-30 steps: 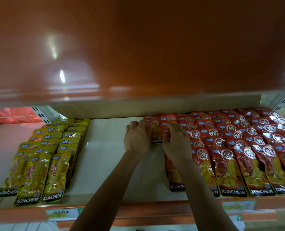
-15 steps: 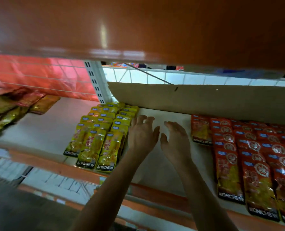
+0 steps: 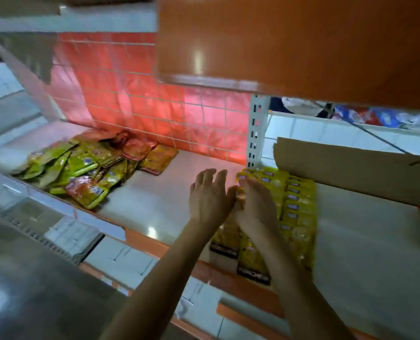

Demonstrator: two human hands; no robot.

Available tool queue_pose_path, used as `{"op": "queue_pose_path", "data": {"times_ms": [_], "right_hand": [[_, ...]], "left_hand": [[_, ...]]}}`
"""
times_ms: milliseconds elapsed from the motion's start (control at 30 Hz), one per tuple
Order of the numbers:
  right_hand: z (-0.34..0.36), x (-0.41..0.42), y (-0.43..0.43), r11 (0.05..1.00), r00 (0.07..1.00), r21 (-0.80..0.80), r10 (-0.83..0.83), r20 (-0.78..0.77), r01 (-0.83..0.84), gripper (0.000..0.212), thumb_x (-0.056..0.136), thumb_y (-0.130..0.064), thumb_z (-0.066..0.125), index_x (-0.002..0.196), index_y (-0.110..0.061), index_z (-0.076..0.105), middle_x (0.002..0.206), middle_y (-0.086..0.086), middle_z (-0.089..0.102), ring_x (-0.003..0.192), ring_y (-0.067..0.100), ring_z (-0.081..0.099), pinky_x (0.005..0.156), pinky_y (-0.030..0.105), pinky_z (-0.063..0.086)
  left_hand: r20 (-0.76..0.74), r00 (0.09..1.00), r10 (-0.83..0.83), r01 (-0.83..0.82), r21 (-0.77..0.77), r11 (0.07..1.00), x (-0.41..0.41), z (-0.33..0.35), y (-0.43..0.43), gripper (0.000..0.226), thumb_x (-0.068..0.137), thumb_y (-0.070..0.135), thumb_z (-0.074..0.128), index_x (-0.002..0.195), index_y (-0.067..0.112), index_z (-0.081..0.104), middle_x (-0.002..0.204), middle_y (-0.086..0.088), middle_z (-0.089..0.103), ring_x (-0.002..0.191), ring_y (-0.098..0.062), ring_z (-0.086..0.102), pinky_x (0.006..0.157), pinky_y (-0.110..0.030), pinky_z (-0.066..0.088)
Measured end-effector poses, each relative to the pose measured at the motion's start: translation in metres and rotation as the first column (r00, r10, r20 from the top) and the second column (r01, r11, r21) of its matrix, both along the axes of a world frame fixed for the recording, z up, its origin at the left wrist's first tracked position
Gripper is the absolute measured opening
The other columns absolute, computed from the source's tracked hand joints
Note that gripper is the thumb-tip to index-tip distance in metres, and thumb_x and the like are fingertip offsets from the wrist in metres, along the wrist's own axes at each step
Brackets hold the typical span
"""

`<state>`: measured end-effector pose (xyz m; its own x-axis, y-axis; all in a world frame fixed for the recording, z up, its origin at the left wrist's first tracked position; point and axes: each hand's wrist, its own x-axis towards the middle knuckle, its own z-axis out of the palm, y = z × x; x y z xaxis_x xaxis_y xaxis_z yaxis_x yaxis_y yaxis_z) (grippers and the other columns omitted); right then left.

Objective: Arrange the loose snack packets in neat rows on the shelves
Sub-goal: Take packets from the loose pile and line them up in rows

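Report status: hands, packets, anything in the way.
Both open: left hand over shelf beside yellow rows, right hand flat over them. Unsorted loose pile far left. No obstruction seen between.

Red-backed wire grid point(image 3: 140, 99), white slotted upright point(image 3: 255, 133), cardboard sheet point(image 3: 351, 170), glossy grey floor point(image 3: 32, 290)

1. Dim, warm light; a soft glare streak lies on the glossy orange upper shelf panel point(image 3: 302, 45) toward 12 o'clock.
2. The red translucent plastic sheet point(image 3: 155, 106) at 11 o'clock glows, backlit.
3. A small glint marks the white shelf board point(image 3: 155, 200) near centre.
4. Motion blur smears the 8 to 10 o'clock edge; print on the yellow snack packets point(image 3: 299, 209) is unreadable.
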<state>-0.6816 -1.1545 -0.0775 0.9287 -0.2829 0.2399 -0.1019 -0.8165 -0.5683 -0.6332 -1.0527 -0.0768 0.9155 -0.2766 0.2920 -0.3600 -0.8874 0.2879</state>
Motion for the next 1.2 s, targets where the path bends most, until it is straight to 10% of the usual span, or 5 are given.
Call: {"op": "queue_pose_path", "data": {"times_ms": [733, 1100, 1200], "right_hand": [[-0.017, 0.204, 0.173, 0.954, 0.961, -0.166, 0.220, -0.167, -0.248, 0.045, 0.092, -0.029, 0.050, 0.136, -0.023, 0.045, 0.145, 0.002, 0.041, 0.134, 0.026, 0.037, 0.106, 0.037, 0.037], [-0.022, 0.205, 0.174, 0.995, 0.969, -0.095, -0.049, -0.241, 0.027, 0.034, 0.094, -0.018, 0.046, 0.127, -0.023, 0.049, 0.132, 0.010, 0.041, 0.116, 0.033, 0.043, 0.094, 0.039, 0.038], [-0.016, 0.206, 0.174, 0.996, 0.952, -0.004, -0.089, -0.294, 0.092, 0.043, 0.094, -0.014, 0.047, 0.135, -0.011, 0.036, 0.131, 0.017, 0.040, 0.118, 0.037, 0.043, 0.096, 0.041, 0.039]], "left_hand": [[-0.140, 0.965, 0.222, -0.207, 0.115, 0.972, 0.203, -0.015, 0.180, 0.049, 0.096, 0.024, 0.042, 0.144, 0.022, 0.036, 0.150, -0.021, 0.029, 0.137, -0.037, 0.028, 0.107, -0.045, 0.033], [0.060, 0.986, 0.157, -0.154, -0.055, 0.987, 0.207, -0.013, 0.174, 0.043, 0.081, 0.005, 0.063, 0.119, -0.001, 0.044, 0.110, -0.028, 0.054, 0.096, -0.046, 0.057, 0.077, -0.049, 0.048], [-0.150, 0.975, 0.166, -0.195, -0.200, 0.960, 0.200, -0.013, 0.167, 0.050, 0.084, 0.012, 0.062, 0.129, -0.001, 0.043, 0.123, -0.023, 0.049, 0.105, -0.045, 0.056, 0.080, -0.048, 0.045]]}}
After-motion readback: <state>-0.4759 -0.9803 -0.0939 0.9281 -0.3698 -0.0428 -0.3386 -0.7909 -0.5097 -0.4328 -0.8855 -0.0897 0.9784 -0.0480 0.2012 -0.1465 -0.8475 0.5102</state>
